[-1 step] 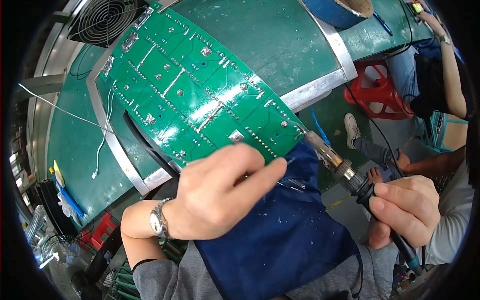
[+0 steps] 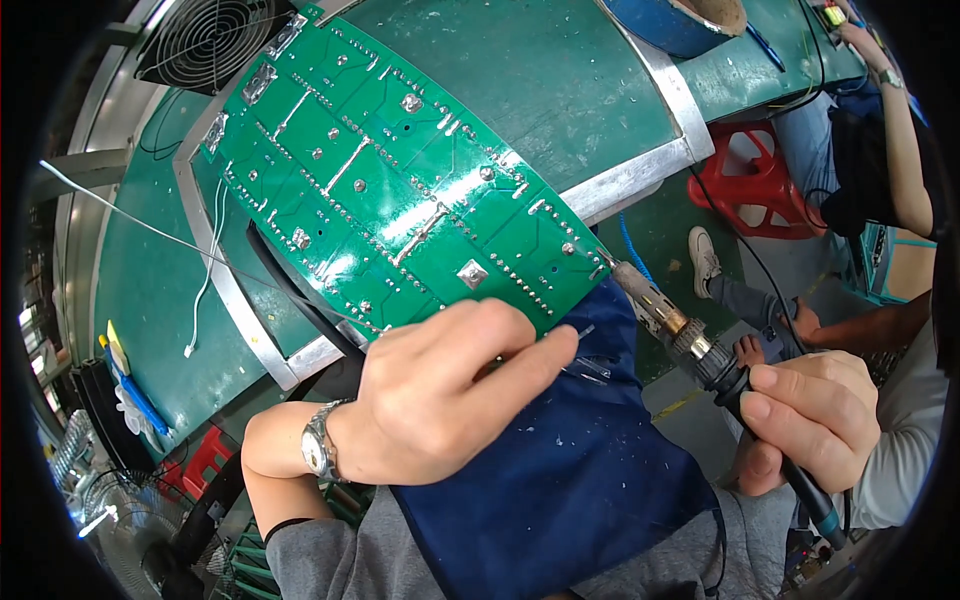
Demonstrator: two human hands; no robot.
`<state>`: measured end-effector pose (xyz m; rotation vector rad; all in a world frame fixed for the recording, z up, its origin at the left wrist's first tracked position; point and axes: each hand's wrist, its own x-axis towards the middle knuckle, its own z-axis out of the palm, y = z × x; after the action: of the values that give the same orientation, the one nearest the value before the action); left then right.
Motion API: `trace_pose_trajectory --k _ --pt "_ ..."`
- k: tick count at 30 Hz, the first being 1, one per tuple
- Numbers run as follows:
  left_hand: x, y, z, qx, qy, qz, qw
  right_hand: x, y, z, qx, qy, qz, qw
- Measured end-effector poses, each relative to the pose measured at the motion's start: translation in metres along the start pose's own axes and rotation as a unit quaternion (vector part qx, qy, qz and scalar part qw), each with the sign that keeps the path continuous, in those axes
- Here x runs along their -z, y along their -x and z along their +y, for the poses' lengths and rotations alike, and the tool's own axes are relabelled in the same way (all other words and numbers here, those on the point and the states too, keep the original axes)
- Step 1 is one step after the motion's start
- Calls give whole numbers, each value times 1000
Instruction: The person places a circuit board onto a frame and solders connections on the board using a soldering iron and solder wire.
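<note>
Right hand (image 2: 815, 415) grasps a soldering iron (image 2: 683, 332); left hand (image 2: 440, 395) is curled, its hold unclear. Just beyond the left hand lies the circuit board (image 2: 390, 190), the iron's tip at its edge; a right-hand slip could scorch it, or the blue apron (image 2: 570, 460) between the hands.

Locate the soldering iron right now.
Head view, right of centre: the soldering iron is in the right hand, its tip by the right-hand corner of the green circuit board.

The green table (image 2: 560, 100) bears a blue tub (image 2: 650, 27) and pen (image 2: 766, 48).
</note>
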<state>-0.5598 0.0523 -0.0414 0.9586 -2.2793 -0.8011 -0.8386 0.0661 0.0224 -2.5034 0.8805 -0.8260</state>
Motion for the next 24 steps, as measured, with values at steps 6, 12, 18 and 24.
trace_pose_trajectory --k 6,12,18,24 --pt "-4 -9 -11 8 -21 41 999 3 5 -2 -19 -6 -29 999" --pt "-13 -17 -16 -9 -32 60 998 -2 1 0 -22 -10 -28 999" --pt "-17 -21 -14 -22 -27 57 998 -11 4 -3 17 10 -1 1000" --pt "-15 -20 -11 -23 -45 52 997 -9 3 -5 9 10 -14 1000"
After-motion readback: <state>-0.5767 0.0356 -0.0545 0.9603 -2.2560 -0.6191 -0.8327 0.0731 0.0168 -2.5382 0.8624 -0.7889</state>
